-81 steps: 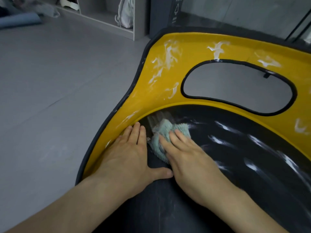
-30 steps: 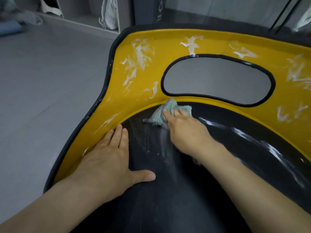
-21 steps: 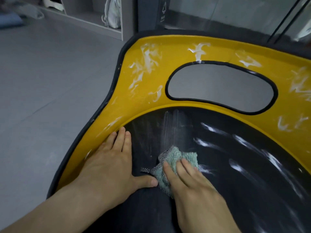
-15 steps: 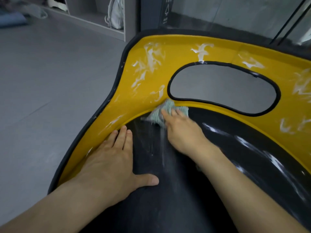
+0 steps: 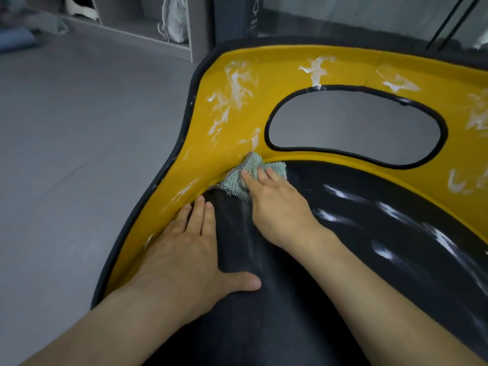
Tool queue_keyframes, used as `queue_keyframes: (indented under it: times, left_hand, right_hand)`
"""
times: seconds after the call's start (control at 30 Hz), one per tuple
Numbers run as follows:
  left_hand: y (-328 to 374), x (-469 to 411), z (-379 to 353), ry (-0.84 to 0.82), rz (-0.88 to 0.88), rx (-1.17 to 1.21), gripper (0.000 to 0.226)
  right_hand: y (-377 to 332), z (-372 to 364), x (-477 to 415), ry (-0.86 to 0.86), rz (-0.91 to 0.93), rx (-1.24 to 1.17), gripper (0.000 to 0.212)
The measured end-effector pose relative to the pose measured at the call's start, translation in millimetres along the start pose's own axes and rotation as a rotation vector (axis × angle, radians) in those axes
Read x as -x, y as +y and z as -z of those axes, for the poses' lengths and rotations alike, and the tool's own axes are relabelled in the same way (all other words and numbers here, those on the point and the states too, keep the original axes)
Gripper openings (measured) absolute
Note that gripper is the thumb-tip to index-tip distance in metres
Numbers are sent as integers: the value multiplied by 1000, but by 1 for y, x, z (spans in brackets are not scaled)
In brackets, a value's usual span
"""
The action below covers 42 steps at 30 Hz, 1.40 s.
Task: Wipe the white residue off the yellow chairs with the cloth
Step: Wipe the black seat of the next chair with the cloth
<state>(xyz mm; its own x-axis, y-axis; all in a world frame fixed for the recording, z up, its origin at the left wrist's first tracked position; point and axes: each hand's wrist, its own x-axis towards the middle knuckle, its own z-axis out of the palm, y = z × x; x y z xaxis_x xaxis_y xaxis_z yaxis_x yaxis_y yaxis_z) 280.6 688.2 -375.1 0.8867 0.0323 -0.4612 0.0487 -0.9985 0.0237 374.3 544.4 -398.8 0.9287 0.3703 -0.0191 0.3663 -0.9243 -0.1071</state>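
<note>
Mid-wipe here. My right hand (image 5: 274,204) has its fingers laid out flat on the cloth (image 5: 248,175), pressing it down rather than gripping it. The cloth sits right in the crease where the black seat (image 5: 277,313) meets the yellow chair back (image 5: 277,62), just below the left end of the oval hole (image 5: 353,128). Meanwhile my left hand (image 5: 190,249) is flat too, fingers together and thumb out. It rests on the seat's left side with the fingertips up against the yellow rim and holds nothing, so I'd guess it's bracing.

Step-wise I'd call this early. The strip of seat by the cloth looks only hazy, but there are thick white smears (image 5: 235,91) on the yellow just above the cloth and more along the top over the hole. There's also a row of streaks (image 5: 340,192) across the seat to the right. Next move, I reckon, is pushing the cloth up onto the yellow through that nearest smear, keeping the pressure flat so it doesn't bunch.

Room-wise, the yellow band left of the hole is narrow, with the hole's black rim on one side and the chair's dark outer edge (image 5: 186,120) on the other — the cloth could catch on either. Past that edge it's just grey floor (image 5: 79,128), so there's elbow room. The right of the seat is broad — good for long strokes.
</note>
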Motion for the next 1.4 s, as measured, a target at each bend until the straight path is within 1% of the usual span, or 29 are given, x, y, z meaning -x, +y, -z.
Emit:
queue_keyframes:
  times: [0.03,0.1,0.17,0.23,0.3,0.37,0.47,0.53,0.6,0.67,0.77,0.83,0.9,1.0,1.1,1.2,1.23,1.3,1.33,1.4]
  left_hand:
    - [-1,0,-1,8,-6,2,143]
    - [-3,-1,-3,23,-13,16,144]
    - [-3,-2,-4,20,-19,31,144]
    - [-1,-3,-4,25,-24,27,145]
    - [-1,-5,-2,19,-22,21,145]
    - [-1,-5,1,-6,-16,23,145]
    - [3,-1,4,-20,-6,34,144]
    - [3,0,6,-14,-16,42,143]
    - [1,-1,8,-27,-59,57,139]
    - [4,-5,13,-40,-119,74,135]
    - [13,-4,20,-53,-129,97,133]
    - [18,-4,25,-81,-132,68,131]
    - [21,-7,32,-108,-137,33,131]
    - [27,-18,37,-128,-154,-18,132]
    - [30,-31,31,-106,-182,-53,132]
    - [32,-35,26,-71,-184,-76,133]
    - [32,-34,25,-59,-187,-74,133]
    - [32,-33,23,-47,-194,-68,134]
    - [32,-34,23,-46,-197,-69,135]
    - [34,-36,25,-51,-196,-77,135]
  right_hand:
    - [2,-5,11,17,18,28,58]
    - [3,-15,65,57,76,69,63]
    - [5,-17,129,56,98,10,61]
    - [16,-15,160,85,108,-32,57]
    - [30,-11,140,87,118,29,57]
    - [37,-3,95,50,81,124,59]
    - [49,7,24,24,-19,79,58]
    - [54,12,7,-11,-26,58,56]
    - [56,10,18,3,-9,58,57]
    - [55,2,53,23,-1,42,59]
    - [52,-10,115,76,28,-5,67]
    - [56,-12,149,128,18,-63,67]
    - [60,-11,180,124,8,-75,64]
    - [62,-7,206,51,-16,-99,62]
    - [68,-9,189,56,-24,-88,62]
    - [71,-3,138,98,-23,3,65]
    - [70,0,118,87,-36,37,64]
    - [68,4,84,12,-73,47,59]
    - [68,3,77,9,-91,42,58]
    - [67,1,82,49,-113,109,58]
